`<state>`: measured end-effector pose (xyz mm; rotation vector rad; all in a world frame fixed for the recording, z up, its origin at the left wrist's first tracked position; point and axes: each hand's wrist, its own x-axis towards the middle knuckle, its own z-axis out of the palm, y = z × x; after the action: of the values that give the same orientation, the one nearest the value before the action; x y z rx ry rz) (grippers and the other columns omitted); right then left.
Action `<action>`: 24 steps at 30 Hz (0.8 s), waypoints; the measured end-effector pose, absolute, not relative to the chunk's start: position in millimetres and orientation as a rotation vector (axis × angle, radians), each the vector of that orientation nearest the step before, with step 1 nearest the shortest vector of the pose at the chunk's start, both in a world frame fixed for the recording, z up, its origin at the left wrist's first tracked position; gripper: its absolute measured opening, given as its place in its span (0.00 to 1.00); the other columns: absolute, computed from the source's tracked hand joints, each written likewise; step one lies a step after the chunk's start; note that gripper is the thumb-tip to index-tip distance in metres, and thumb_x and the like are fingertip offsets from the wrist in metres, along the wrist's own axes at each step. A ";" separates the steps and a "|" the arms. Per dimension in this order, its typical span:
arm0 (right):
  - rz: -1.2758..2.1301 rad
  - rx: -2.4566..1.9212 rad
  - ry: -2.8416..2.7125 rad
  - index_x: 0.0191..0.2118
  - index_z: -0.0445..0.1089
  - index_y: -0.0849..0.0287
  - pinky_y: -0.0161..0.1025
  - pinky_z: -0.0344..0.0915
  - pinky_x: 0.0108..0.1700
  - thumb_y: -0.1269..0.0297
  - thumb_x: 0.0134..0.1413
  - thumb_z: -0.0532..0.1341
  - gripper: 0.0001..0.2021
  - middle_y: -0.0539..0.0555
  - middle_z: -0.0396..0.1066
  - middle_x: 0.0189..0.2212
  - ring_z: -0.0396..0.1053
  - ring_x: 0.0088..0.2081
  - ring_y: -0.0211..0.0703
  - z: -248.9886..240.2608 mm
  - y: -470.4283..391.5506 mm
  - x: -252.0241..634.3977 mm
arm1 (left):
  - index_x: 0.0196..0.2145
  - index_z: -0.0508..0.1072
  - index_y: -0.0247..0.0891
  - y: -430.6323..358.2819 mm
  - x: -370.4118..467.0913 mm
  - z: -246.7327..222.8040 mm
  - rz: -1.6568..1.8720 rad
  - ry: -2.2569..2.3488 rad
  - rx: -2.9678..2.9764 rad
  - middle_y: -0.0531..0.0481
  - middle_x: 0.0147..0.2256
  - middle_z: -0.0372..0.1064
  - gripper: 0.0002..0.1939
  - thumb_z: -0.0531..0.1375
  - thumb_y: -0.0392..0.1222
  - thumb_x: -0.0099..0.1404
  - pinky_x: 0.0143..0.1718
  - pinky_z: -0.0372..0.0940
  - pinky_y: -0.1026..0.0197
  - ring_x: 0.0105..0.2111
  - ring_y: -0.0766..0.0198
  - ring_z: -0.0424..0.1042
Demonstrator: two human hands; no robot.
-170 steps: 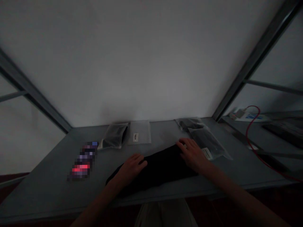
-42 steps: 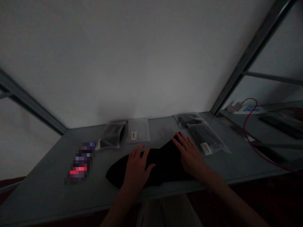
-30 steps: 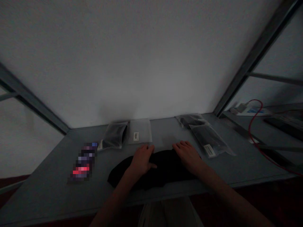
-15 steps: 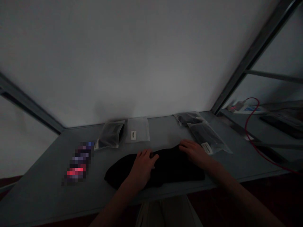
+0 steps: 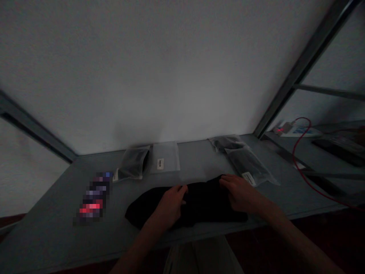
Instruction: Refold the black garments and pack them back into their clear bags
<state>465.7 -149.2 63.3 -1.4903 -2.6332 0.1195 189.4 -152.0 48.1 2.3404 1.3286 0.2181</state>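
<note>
A long piece of black folded cloth (image 5: 199,201) lies flat along the front of the grey tabletop; its exact kind is too dark to tell. My left hand (image 5: 171,205) rests over its middle, fingertips bent together on the fabric. Near the right end, my right hand (image 5: 238,190) has its fingers curled onto the cloth's far edge. Behind the cloth on the right, a clear bag with dark contents (image 5: 248,163) and a white label lies close to my right hand.
At the back stand a partly open frosted bag (image 5: 132,163) and a flat labelled bag (image 5: 168,158). Another bag (image 5: 226,143) lies by the wall. A pixelated item (image 5: 94,198) is at left. A red cable (image 5: 298,148) and a phone-like dark slab (image 5: 338,152) are at right.
My right hand has shifted slightly right and its fingers have curled in more. My left hand's index finger and thumb have changed position over the cloth. The bags stay in place.
</note>
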 end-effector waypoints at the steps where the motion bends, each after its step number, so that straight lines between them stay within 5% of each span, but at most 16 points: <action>1: 0.142 -1.518 -2.615 0.34 0.68 0.61 0.40 0.61 0.39 0.79 0.37 0.57 0.14 0.56 0.71 0.33 0.68 0.36 0.47 67.3 -152.0 462.7 | 0.45 0.65 0.38 -152.5 189.2 46.5 0.218 1.327 2.344 0.46 0.44 0.69 0.19 0.54 0.23 0.59 0.43 0.64 0.59 0.41 0.59 0.71; 6: 0.065 -1.545 -2.417 0.46 0.68 0.62 0.45 0.65 0.44 0.69 0.57 0.55 0.12 0.59 0.72 0.37 0.69 0.40 0.50 70.1 -148.8 449.5 | 0.45 0.65 0.39 -154.8 187.7 42.4 0.249 1.304 2.362 0.46 0.44 0.68 0.18 0.53 0.24 0.59 0.45 0.64 0.58 0.43 0.59 0.69; 11: 0.200 -1.425 -2.493 0.55 0.65 0.61 0.48 0.60 0.57 0.78 0.48 0.58 0.26 0.62 0.67 0.53 0.64 0.55 0.51 55.5 -128.3 455.0 | 0.44 0.68 0.40 -154.1 188.1 49.2 0.242 1.345 2.390 0.46 0.45 0.66 0.17 0.54 0.25 0.60 0.48 0.62 0.56 0.45 0.58 0.67; 16: 0.546 -1.503 -2.535 0.46 0.70 0.60 0.42 0.64 0.49 0.79 0.43 0.61 0.21 0.57 0.72 0.43 0.69 0.47 0.48 55.9 -114.6 462.4 | 0.42 0.70 0.43 -151.4 186.3 54.1 0.259 1.450 2.470 0.46 0.49 0.63 0.16 0.60 0.28 0.58 0.51 0.58 0.49 0.51 0.52 0.62; 24: 0.406 -1.695 -2.464 0.37 0.74 0.59 0.38 0.63 0.41 0.76 0.45 0.63 0.11 0.55 0.74 0.34 0.70 0.40 0.47 52.8 -109.2 460.9 | 0.40 0.70 0.42 -149.2 175.6 45.4 0.437 1.356 2.343 0.49 0.44 0.67 0.10 0.60 0.31 0.61 0.50 0.60 0.54 0.47 0.57 0.66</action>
<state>460.9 -109.2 52.8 -1.6955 -2.4645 0.4057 175.6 -149.2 45.4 2.3431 1.3562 0.4366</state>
